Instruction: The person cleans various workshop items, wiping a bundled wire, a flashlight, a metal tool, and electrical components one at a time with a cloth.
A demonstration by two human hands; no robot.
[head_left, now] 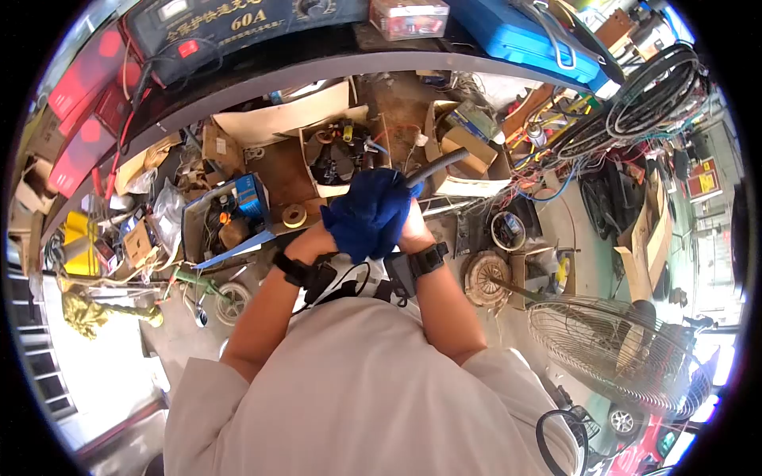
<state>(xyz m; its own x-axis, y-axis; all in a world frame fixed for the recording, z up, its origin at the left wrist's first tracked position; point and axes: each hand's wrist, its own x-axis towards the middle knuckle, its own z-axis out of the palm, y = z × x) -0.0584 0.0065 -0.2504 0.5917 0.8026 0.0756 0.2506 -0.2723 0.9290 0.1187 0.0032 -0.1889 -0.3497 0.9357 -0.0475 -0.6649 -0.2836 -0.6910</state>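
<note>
In front of my chest, a dark blue cloth [369, 210] is bunched between my two hands. A grey rod-like piece [440, 165] sticks out of the cloth toward the upper right; the rest of it is hidden, so its kind cannot be made out. My left hand [319, 238] grips the cloth from the left, its fingers mostly covered by the folds. From the right, my right hand [414, 228] closes round the cloth near the rod's lower end. Each wrist wears a black strap with a small device.
Above, a shelf holds a battery charger [238, 32], a clear box [409, 17] and a blue case [524, 40]. Boxes of parts, including a blue-sided box [226, 214], lie below. To the right are coiled cables [651, 95], a round metal disc [486, 279] and a large fan [619, 349].
</note>
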